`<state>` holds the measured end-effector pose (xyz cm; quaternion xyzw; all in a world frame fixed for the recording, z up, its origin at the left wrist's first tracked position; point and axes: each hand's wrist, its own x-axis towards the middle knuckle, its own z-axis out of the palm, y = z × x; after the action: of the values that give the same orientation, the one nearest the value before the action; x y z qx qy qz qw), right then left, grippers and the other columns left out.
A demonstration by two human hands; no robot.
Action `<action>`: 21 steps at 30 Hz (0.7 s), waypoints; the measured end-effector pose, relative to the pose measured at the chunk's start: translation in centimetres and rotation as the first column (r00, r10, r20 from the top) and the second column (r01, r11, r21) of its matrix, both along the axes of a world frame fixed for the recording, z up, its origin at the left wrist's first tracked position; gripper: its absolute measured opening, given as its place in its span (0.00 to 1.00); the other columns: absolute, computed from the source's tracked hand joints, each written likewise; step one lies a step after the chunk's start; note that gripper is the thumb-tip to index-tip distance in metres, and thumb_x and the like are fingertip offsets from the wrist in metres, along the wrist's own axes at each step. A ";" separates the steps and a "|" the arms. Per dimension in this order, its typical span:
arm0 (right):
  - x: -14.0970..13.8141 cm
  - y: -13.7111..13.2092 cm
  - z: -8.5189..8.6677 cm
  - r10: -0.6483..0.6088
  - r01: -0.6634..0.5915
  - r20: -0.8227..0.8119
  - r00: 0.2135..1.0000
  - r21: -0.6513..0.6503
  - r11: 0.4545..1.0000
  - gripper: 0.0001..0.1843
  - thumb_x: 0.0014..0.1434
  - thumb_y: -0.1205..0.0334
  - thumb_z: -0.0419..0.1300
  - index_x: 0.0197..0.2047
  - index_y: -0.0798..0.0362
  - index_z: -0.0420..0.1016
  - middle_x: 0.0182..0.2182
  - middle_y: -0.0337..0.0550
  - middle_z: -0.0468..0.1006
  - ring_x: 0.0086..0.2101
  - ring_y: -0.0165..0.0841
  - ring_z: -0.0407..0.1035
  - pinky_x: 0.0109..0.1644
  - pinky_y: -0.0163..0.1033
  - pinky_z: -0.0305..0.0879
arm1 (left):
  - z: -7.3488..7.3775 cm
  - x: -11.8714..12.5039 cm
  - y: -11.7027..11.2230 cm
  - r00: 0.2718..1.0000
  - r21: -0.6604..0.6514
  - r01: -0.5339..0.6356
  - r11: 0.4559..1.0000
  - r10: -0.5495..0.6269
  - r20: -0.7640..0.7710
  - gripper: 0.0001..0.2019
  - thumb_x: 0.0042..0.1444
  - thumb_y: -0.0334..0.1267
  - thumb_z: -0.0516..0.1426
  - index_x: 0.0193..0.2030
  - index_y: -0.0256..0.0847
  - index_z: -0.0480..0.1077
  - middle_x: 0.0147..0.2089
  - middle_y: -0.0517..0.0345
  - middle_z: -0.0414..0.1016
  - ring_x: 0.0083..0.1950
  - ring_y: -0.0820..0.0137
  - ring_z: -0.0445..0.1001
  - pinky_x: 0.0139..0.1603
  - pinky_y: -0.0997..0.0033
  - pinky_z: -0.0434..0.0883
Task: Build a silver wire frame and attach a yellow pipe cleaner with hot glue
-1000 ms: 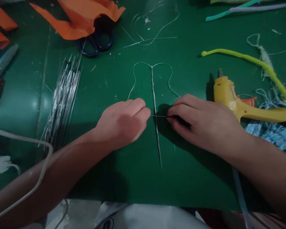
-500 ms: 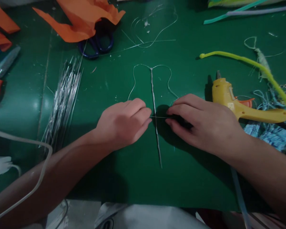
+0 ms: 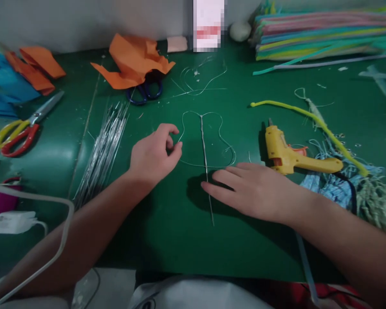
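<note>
Head view, wire frame: a thin silver wire outline with two rounded lobes and a twisted central stem (image 3: 203, 143) lies flat on the green worktop (image 3: 167, 240), between the two hands.
Head view, left hand: the left hand (image 3: 152, 156) sits at the left lobe with its fingers (image 3: 167, 128) curled and thumb and forefinger drawn together by the wire. Whether they actually pinch it cannot be told.
Head view, right hand: the right hand (image 3: 254, 189) lies palm down with fingers (image 3: 218, 191) stretched out flat and holding nothing, the tips just beside the lower stem.
Head view, handling: the frame looks very light and easily bent. The single-strand lobes would likely deform under a squeeze, and the thin metal may slip between fingertips.
Head view, where to hold: the twisted stem seems the stiffest part, so a pinch there, low on the stem, should keep the shape best.
Head view, surroundings: a yellow plastic glue gun (image 3: 289, 156) rests near the right hand. A loose bundle of straight silver wires (image 3: 103, 150) lies left of the left hand. Blue-handled scissors (image 3: 144, 92) lie partly under crumpled orange paper (image 3: 131, 60).
</note>
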<state>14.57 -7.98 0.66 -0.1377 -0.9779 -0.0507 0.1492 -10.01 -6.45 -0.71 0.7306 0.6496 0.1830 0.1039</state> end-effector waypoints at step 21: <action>-0.6 -0.3 -1.6 -0.029 0.042 0.087 0.996 -0.153 0.987 0.10 0.65 0.71 0.54 0.46 0.57 0.76 0.35 0.43 0.76 0.31 0.33 0.66 0.34 0.40 0.56 | -0.7 -0.1 0.5 0.984 -0.051 0.053 0.997 -0.043 0.175 0.15 0.56 0.33 0.59 0.51 0.40 0.73 0.33 0.62 0.72 0.28 0.76 0.66 0.30 0.74 0.64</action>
<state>13.94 -8.28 -0.91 -0.1642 -0.9816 0.0167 0.0959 -10.09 -5.94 -1.38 0.7242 0.6250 0.2253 0.1850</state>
